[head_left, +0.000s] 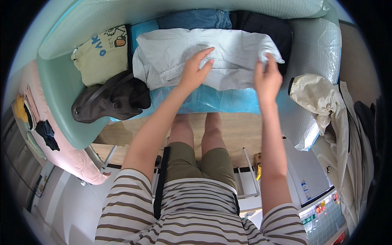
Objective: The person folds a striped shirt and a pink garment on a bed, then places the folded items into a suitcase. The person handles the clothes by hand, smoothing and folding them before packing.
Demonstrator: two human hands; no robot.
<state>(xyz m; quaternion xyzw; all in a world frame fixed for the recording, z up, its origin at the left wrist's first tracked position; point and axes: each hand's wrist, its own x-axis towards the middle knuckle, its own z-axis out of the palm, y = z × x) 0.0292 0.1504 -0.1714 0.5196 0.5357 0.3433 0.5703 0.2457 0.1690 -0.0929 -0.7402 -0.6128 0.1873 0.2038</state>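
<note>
Cloth [234,47], striped, in right hand [269,77], left hand [195,72] wide; leftward, blue-lettered yellow garment [102,61].

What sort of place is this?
Probably a room in someone's home: there is what looks like a green sofa, with a pinstriped shirt and folded jeans on it, and a cream garment draped at the right.
</note>
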